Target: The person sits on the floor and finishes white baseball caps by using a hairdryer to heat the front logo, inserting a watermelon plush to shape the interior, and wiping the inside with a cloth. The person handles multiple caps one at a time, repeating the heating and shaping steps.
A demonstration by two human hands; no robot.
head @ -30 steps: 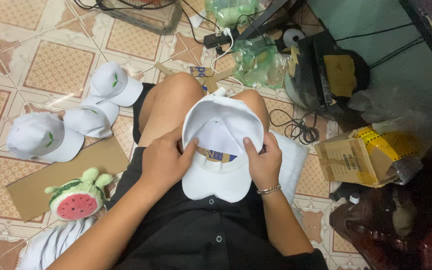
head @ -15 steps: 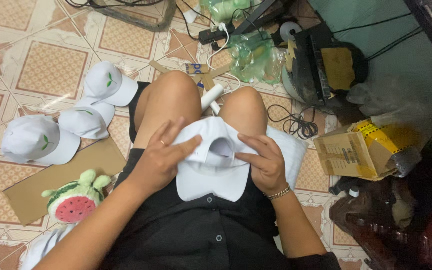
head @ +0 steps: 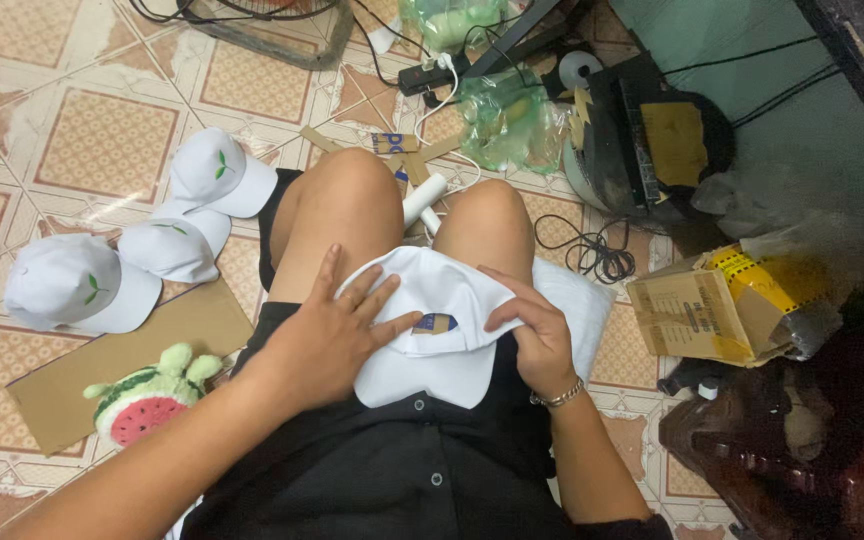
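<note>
Cap in hand: a white fabric baseball cap (head: 432, 340) lies flattened on the person's lap, between the two bare knees and the black buttoned shirt, its brim toward the body.
Label on cap: a small blue and tan tag (head: 436, 322) shows near the middle of the cap, in the gap between the two hands.
Left hand: the left hand (head: 327, 335) lies palm down on the left part of the cap, fingers spread and pressed flat on the cloth, fingertips reaching toward the tag.
Right hand: the right hand (head: 532, 330) rests on the right edge of the cap, fingers curled and pinching a fold of the white cloth; a thin metal bracelet (head: 558, 397) sits at its wrist.
Cap relative to hands: the cap is under both hands, its brim showing below them, its crown bunched up between them.
Left of the person: three more white caps with small green leaf marks (head: 157, 235) lie on the patterned floor tiles, touching one another; near them a flat brown cardboard sheet (head: 102, 355) carries a plush watermelon toy (head: 147, 405).
Far side: a white roll (head: 422, 200) lies between the knees on the floor, with black cables and a power strip (head: 432, 75) beyond it.
Right of the person: an open brown cardboard box with yellow tape (head: 727, 305) stands well apart from the lap, and a coil of black wire (head: 597, 255) lies between it and the right knee.
</note>
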